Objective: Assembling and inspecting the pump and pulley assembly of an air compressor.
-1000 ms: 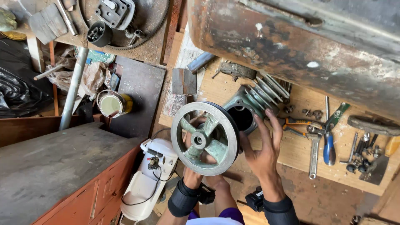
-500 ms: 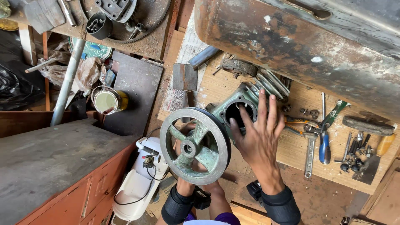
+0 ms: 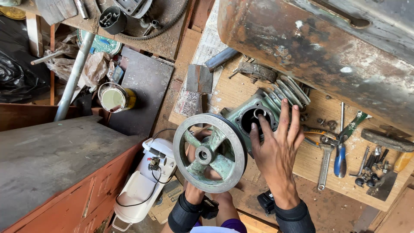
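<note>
1. Since half a second ago, the green flywheel (image 3: pixel 210 153) has tilted a little more face-on to the camera, and the right hand (image 3: pixel 276 149) has slid closer against the pump body.
2. Overhead, a rusty steel tank (image 3: pixel 323 47) fills the upper right, above the wooden bench (image 3: pixel 310 164).
3. At lower centre, the flywheel is a spoked, grooved pulley with worn green paint, fixed to the finned compressor pump (image 3: pixel 258 114) that rests on the bench.
4. Behind the spokes, the left hand (image 3: pixel 202 142) is mostly hidden; its fingers appear to curl on the wheel's far side, but I cannot tell how tightly.
5. Spread flat with its fingers (image 3: pixel 284 121) fanned wide, the right hand presses the pump beside its round opening and grips nothing.
6. Blue-handled pliers (image 3: pixel 340 157) and a wrench (image 3: pixel 323 166) lie just right of that hand.
</note>
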